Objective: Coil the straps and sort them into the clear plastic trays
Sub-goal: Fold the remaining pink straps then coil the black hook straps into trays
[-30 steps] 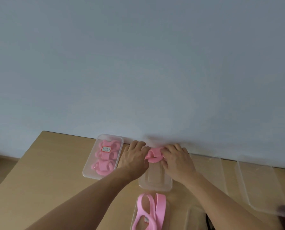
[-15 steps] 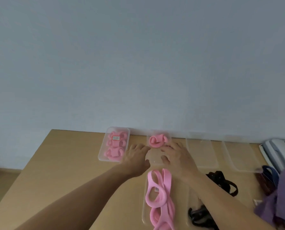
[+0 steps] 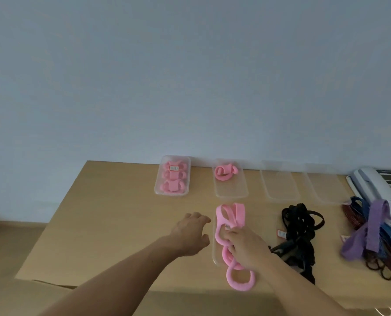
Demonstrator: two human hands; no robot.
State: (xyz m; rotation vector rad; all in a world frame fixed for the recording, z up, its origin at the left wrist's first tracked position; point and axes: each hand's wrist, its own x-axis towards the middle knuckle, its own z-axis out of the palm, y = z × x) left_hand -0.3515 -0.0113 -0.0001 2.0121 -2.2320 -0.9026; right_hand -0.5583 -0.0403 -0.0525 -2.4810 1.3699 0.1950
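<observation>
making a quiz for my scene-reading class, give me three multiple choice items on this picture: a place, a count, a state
1. Where does the single coiled pink strap lie?
A. on the phone
B. in the second tray from the left
C. in the rightmost tray

2. How many clear trays stand in the row by the wall?
A. two
B. four
C. six

3. What is the right hand doing?
A. lying flat on the table
B. holding black straps
C. gripping the loose pink straps

Answers: 1 B, the coil sits at that tray's far end; 2 B, four line the wall; 3 C, its fingers curl round them.
</observation>
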